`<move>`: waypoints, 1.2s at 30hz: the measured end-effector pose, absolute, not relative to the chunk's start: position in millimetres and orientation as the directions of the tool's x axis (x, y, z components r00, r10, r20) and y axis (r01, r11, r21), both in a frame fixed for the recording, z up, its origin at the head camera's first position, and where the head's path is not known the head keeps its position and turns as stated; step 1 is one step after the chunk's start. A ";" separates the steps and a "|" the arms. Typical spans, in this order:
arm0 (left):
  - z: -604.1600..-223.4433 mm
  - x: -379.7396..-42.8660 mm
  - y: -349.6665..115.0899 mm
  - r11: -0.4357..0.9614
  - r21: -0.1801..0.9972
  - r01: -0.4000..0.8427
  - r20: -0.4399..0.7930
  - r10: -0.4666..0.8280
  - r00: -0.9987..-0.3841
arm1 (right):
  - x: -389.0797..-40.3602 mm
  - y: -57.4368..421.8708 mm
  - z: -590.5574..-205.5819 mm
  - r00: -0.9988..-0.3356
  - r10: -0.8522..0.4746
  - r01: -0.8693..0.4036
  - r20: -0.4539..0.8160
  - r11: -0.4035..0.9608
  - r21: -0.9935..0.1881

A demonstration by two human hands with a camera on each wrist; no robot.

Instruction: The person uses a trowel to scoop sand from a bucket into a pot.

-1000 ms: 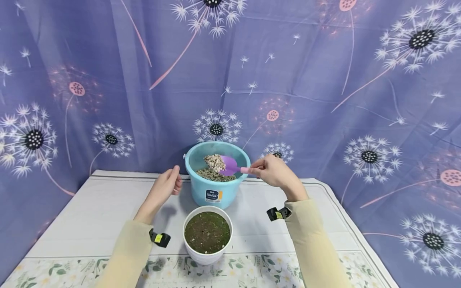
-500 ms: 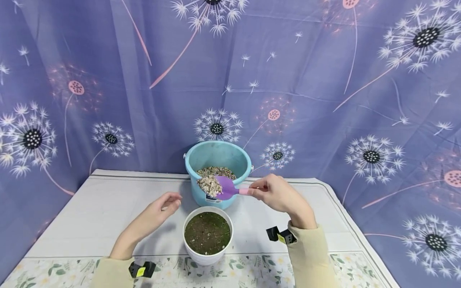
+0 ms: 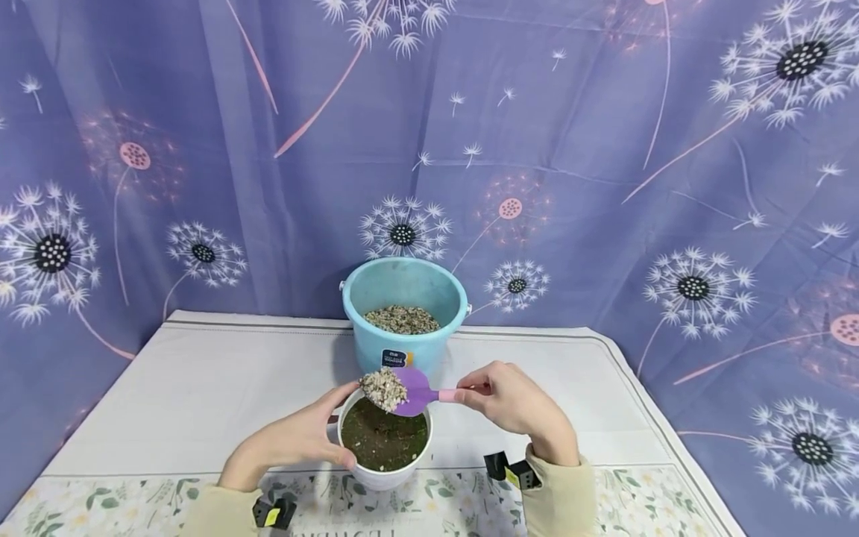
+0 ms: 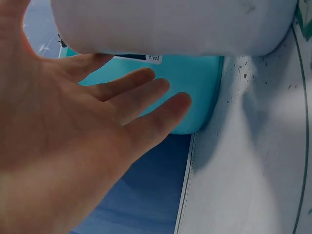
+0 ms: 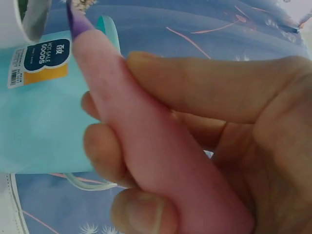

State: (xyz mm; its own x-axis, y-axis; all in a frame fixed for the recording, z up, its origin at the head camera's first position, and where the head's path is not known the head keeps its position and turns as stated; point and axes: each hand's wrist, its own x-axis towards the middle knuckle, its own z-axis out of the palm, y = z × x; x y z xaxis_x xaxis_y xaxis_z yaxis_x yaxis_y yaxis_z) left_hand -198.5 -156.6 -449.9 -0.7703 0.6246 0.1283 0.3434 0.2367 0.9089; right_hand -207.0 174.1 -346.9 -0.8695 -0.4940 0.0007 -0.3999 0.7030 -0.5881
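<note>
My right hand (image 3: 520, 403) grips the pink handle (image 5: 141, 126) of a small purple trowel (image 3: 417, 391), thumb on one side and fingers curled round the other. A heap of pale, coarse granular mix (image 3: 384, 389) lies on its blade, above the far part of a white flowerpot (image 3: 385, 477). Dark soil with a greenish surface (image 3: 382, 440) fills the pot. At the pot's left side is my left hand (image 3: 288, 440), thumb at the near rim and index finger at the far rim. Its other fingers (image 4: 156, 117) stretch out straight beneath the pot's wall in the left wrist view.
Right behind the pot stands a light blue bucket (image 3: 403, 350) with similar granular mix (image 3: 403, 319) inside. A white tablecloth (image 3: 221, 388) with a floral front band covers the table. A purple dandelion-print curtain (image 3: 302, 209) hangs behind and at both sides.
The loaded trowel has come out of the bucket, toward me, to above the flowerpot. My left hand has moved from beside the bucket to the pot's left rim, its fingers spreading.
</note>
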 end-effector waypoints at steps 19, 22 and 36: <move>-451.0 -200.2 -155.0 0.139 0.928 0.346 0.167 0.674 -0.719 | -201.6 164.5 -360.4 -0.859 -0.512 -0.457 0.020 0.747 -0.482; -451.8 -201.8 -153.3 0.120 0.924 0.363 0.189 0.681 -0.707 | -201.8 165.2 -360.8 -0.857 -0.515 -0.466 0.028 0.749 -0.472; -450.7 -200.2 -154.1 0.114 0.930 0.351 0.185 0.679 -0.711 | -200.7 166.5 -363.0 -0.831 -0.547 -0.535 0.102 0.735 -0.416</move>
State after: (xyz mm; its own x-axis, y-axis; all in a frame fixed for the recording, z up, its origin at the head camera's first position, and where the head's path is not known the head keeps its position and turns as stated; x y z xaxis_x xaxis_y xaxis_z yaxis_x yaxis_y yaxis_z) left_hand -200.2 -154.1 -450.7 -0.7107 0.6788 0.1850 0.3506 0.1138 0.9296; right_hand -200.7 166.5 -363.0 -0.8308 -0.5471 0.1017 -0.5352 0.7355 -0.4156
